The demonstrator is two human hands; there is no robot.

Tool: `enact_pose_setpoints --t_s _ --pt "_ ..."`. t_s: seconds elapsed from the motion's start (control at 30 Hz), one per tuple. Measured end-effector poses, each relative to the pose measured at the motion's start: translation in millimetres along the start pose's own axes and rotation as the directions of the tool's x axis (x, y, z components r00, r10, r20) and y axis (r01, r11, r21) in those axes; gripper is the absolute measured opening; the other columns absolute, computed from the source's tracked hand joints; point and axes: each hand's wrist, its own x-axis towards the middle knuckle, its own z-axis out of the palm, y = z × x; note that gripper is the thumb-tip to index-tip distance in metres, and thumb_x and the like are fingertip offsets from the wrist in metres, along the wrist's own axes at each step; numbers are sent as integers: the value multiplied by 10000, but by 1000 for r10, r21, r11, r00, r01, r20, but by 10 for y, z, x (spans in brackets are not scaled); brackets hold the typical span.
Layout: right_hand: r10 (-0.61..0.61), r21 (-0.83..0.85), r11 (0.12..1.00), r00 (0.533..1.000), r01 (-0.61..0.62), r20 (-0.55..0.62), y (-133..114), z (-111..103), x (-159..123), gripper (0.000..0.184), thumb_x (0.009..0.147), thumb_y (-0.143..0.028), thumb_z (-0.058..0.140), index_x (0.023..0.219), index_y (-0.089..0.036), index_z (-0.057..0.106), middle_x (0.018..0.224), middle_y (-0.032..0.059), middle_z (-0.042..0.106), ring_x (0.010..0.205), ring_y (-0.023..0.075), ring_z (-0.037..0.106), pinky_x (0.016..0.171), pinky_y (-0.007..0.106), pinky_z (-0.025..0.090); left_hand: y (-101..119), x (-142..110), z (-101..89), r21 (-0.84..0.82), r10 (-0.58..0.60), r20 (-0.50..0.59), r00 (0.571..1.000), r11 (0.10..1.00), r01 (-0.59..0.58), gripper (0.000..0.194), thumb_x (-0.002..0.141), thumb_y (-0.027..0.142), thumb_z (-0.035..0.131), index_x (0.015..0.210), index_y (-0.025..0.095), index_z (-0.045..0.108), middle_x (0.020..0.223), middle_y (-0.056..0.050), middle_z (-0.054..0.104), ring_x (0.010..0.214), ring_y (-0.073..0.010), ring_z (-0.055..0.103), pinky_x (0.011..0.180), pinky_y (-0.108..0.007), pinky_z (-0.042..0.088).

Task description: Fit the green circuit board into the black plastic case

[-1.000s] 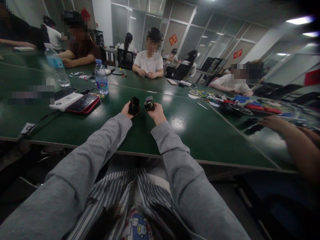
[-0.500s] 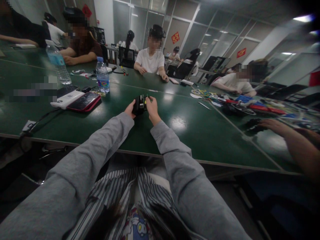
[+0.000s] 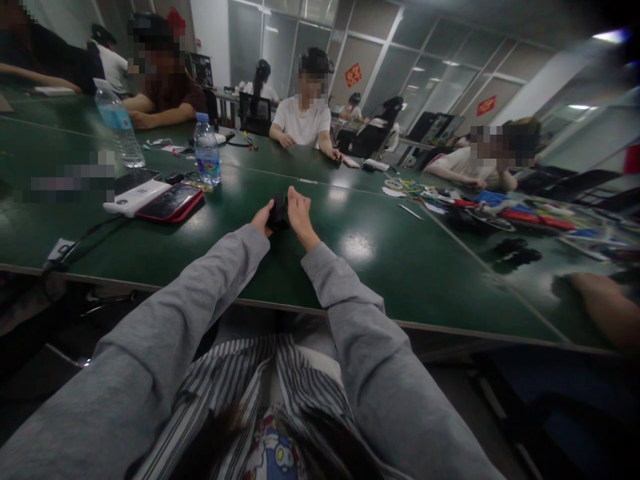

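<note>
A small black boxy housing (image 3: 279,215) is held just above the green tabletop, in the middle of the head view. My left hand (image 3: 262,218) grips its left side, thumb along the near edge and the other fingers hidden. My right hand (image 3: 300,215) is pressed against the right side with fingers together. A sliver of green (image 3: 286,198) shows between the right fingertips and the housing; its kind is too small to make out. The right hand covers whatever else lies on that side.
Left on the green table (image 3: 240,267) are a white device (image 3: 133,199), a red-edged phone (image 3: 173,202) and two water bottles (image 3: 207,157). Tangled cables (image 3: 500,210) lie to the right, near black pieces (image 3: 515,252) and a co-worker's arm (image 3: 600,300). Other people sit around the table.
The pale and yellow parts that showed at the housing's right side are now hidden. My right hand has closed against it. On the right, the co-worker's hand has drawn back from the black pieces.
</note>
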Motion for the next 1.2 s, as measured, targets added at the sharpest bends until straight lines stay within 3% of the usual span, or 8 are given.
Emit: enact_pose_setpoints --t_s 0.1,0.17,0.27,0.33,0.43,0.53,0.97,1.2 --pt "-64 26 997 995 66 -73 10 -31 56 140 990 -283 610 862 -236 643 1141 36 608 1416 156 434 1135 324 447 44 6 -26 -79 -20 -6 1000 997 20 462 1103 371 391 1453 141 588 1068 -144 798 924 -261 791 921 -375 616" --pt "-40 73 996 990 50 -137 22 -78 114 195 1005 -311 583 835 -232 634 1019 14 621 1270 155 553 1016 290 518 74 -4 -34 -131 -4 -2 1000 991 4 486 1111 373 333 1477 138 549 1047 -138 791 914 -258 786 890 -380 630" --pt "157 156 979 969 -128 -193 38 -150 192 273 1040 -332 521 812 -221 620 813 -20 588 892 115 640 769 197 552 97 -36 -36 -164 14 22 1000 986 -10 490 1105 359 304 1487 136 515 1031 -135 781 907 -256 776 849 -385 640" --pt "372 277 904 917 -325 -140 45 -193 215 316 1071 -367 455 842 -221 616 746 -27 573 725 101 613 635 160 533 99 -56 -33 -157 5 35 999 988 0 491 1097 356 301 1478 132 515 1036 -146 777 918 -266 774 841 -397 641" --pt "598 417 725 801 -548 14 57 -253 201 356 1095 -397 337 930 -221 599 756 8 624 660 127 632 535 179 541 95 -64 -33 -150 -2 37 999 989 8 490 1091 358 298 1470 141 522 1042 -152 776 928 -274 774 849 -406 638" --pt "656 437 660 752 -611 59 77 -298 162 289 1080 -288 297 987 -219 561 801 33 664 641 143 653 487 195 539 95 -39 -45 -140 1 30 1000 990 4 491 1092 361 307 1477 142 518 1030 -144 780 919 -269 777 842 -392 635" --pt "641 436 669 764 -603 73 127 -283 117 245 1021 -152 340 984 -213 575 784 23 670 627 139 643 469 184 532 92 25 -64 -74 -2 7 1000 997 3 481 1072 376 338 1436 151 558 997 -134 787 893 -282 783 834 -406 636" --pt "592 411 711 801 -571 89 161 -202 53 246 1064 -261 375 952 -220 590 780 8 663 681 123 660 525 169 559 84 25 -38 -15 -21 -19 1000 1000 21 474 1082 405 352 1358 131 623 973 -133 787 872 -273 779 863 -396 620"
